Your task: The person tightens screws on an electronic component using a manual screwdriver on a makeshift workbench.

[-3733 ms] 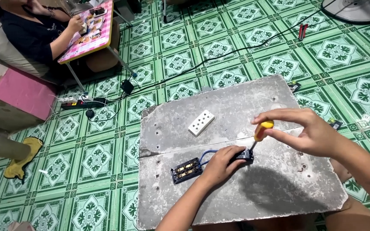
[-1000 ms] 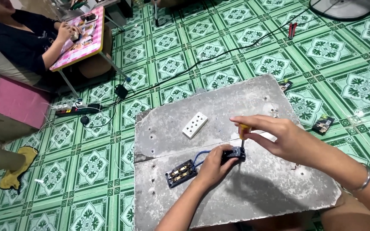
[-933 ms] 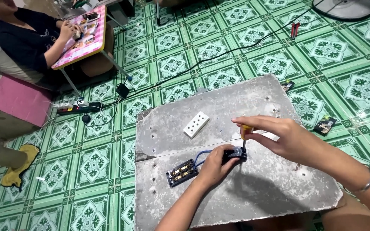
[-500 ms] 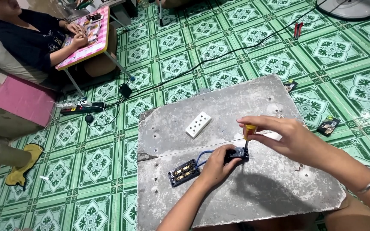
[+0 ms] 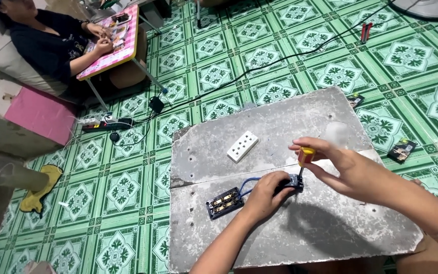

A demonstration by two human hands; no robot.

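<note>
Near the middle of the grey slab (image 5: 330, 228), your left hand (image 5: 264, 195) closes its fingers over a small black electrical part (image 5: 295, 181), pinning it down. Your right hand (image 5: 348, 170) pinches the yellow handle of a screwdriver (image 5: 306, 156) between thumb and fingertips, shaft upright, tip down on that part. Compared with a few seconds ago, the screwdriver has come closer over the part and stands steeper, while the left hand's grip has hardly shifted; I judge the tip is now seated and being turned.

A blue wire (image 5: 249, 182) runs from the part toward 9 o'clock to a black socket base with brass contacts (image 5: 225, 202), lying just beside your left wrist. At 11 o'clock, well apart, a white socket faceplate (image 5: 243, 146) lies flat on the slab. Beyond the slab's 2 o'clock edge, small dark parts (image 5: 401, 150) sit on the green tiled floor (image 5: 122, 187). At far 10 o'clock, another person (image 5: 51, 45) works at a pink folding table (image 5: 110, 43), with a power strip (image 5: 102, 123) nearby. Nothing crowds your hands.
</note>
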